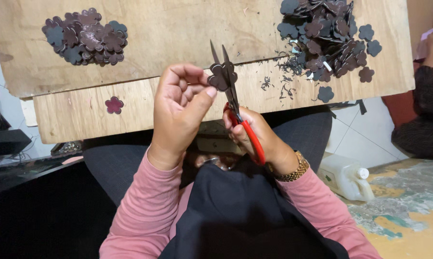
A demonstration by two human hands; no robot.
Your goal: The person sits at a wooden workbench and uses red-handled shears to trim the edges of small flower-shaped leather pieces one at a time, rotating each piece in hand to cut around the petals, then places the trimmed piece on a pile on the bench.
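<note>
My left hand [180,108] pinches a small dark flower-shaped cutout [219,76] between thumb and fingers, just above the near edge of a wooden board [178,29]. My right hand [255,136] grips red-handled scissors [233,103], whose dark blades point up and straddle the cutout's right side. A pile of trimmed flower cutouts [84,36] lies at the board's far left. A bigger, looser heap of flower cutouts [327,36] lies at the far right, with thin offcut scraps [279,84] scattered below it. One maroon flower [114,104] lies alone at the near left.
A white plastic jug [345,177] stands on the tiled floor at my right. Another person's dark-sleeved arm [430,81] shows at the far right edge. Black boxes [5,139] sit at the left. My lap is covered by dark cloth under the board.
</note>
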